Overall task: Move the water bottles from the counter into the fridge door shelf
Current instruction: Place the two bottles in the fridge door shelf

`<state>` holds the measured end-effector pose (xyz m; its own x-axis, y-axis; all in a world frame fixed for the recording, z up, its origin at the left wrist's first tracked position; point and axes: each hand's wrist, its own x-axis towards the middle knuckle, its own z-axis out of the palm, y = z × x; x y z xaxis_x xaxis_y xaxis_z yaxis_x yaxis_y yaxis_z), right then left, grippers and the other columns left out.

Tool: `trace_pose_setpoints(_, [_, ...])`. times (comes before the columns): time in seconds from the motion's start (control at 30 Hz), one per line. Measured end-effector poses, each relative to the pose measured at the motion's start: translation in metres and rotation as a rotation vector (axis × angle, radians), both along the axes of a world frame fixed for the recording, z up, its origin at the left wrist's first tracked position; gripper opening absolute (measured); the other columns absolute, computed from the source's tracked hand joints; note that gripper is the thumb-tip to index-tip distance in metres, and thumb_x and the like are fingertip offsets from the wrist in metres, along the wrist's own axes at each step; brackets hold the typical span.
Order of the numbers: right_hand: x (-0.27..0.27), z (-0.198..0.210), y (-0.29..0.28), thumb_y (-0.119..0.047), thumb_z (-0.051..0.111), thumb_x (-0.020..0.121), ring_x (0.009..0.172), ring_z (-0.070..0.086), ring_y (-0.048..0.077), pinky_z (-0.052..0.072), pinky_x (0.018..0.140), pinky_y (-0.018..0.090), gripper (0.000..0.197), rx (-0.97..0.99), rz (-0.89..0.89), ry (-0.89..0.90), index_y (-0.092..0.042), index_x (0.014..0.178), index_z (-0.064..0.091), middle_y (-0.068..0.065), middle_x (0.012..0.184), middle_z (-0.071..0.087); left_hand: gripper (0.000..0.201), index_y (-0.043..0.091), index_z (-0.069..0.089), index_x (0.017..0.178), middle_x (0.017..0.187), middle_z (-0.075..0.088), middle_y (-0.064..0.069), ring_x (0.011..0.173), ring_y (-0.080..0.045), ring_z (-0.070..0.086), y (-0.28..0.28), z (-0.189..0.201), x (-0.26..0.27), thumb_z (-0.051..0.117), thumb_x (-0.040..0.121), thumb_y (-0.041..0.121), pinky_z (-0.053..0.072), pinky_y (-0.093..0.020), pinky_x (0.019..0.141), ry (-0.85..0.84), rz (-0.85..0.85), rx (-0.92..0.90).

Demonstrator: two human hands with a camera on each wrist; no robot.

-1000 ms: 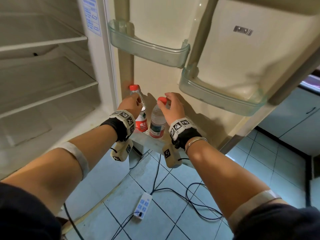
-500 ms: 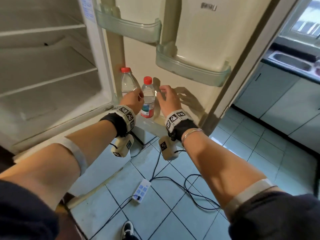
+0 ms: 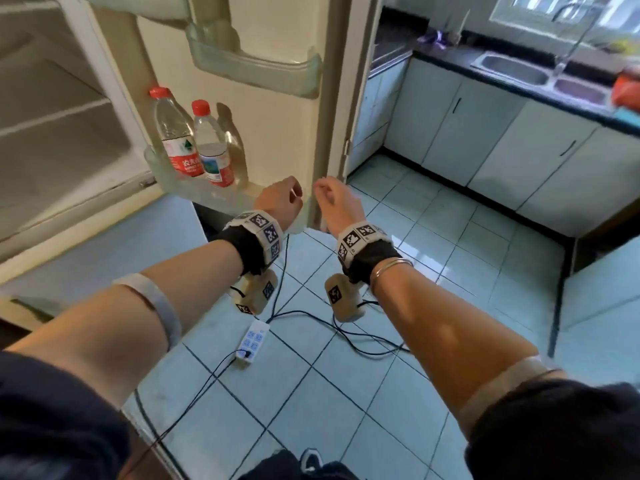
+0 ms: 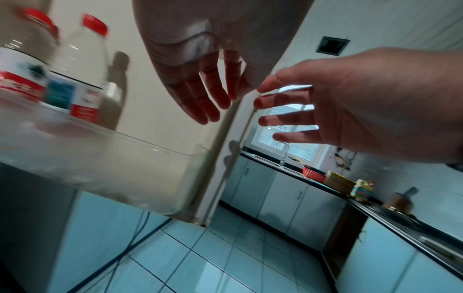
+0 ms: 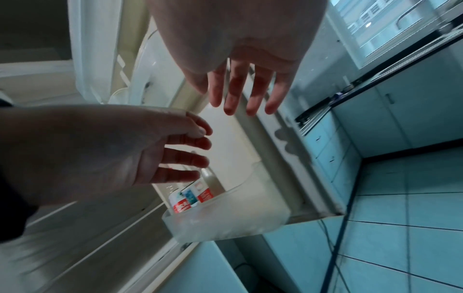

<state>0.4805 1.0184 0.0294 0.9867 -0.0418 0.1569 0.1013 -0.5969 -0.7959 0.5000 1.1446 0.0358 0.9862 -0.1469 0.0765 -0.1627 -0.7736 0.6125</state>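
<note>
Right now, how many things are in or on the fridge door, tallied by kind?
Water bottles with red caps: 2, both upright in the bottom door shelf
Door shelves in view: 2, the bottom one and an upper door shelf
Total: 4

A pale blue tiled floor point(image 3: 398, 393) with dark grout lines fills the lower part of the head view. A white power strip point(image 3: 252, 342) lies on the tiles, with black cables point(image 3: 349, 336) looping across the floor beside it. Along the far wall runs a row of pale cabinets point(image 3: 485, 140) with dark handles under a black bench point(image 3: 450, 60). A steel double sink point(image 3: 540, 77) is set into the bench near its right end, below a window point(image 3: 561, 15). A tall tap point(image 3: 571, 32) rises behind the sink. Something orange point(image 3: 627, 88) sits at the bench's right edge.
</note>
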Motion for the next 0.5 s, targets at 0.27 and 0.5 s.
trace_pose_setpoints(0.27, [-0.05,-0.011,-0.113,-0.022,0.045,0.095,0.102,0.06,0.023,0.045,0.089,0.031,0.022,-0.074,-0.31,0.033,-0.011,0.104,0.063,0.007,0.109,0.067,0.02,0.006,0.059,0.102,0.105,0.066,-0.015,0.097,-0.031,0.06,-0.113,-0.002,-0.014,0.048,0.086,0.01,0.044,-0.03,0.08,0.018,-0.283,-0.007])
trace_pose_setpoints(0.5, [-0.116,-0.014,-0.225,-0.018,0.045,0.096,0.103,0.062,0.024,0.049,0.091,0.035,0.024,-0.119,-0.579,0.05,-0.007,0.11,0.061,0.011,0.111,0.067,0.018,0.008,0.059,0.102,0.102,0.068,-0.012,0.095,-0.03,0.061,-0.237,-0.004,-0.049,0.05,0.087,0.012,0.042,-0.028,0.076,0.015,-0.528,0.012])
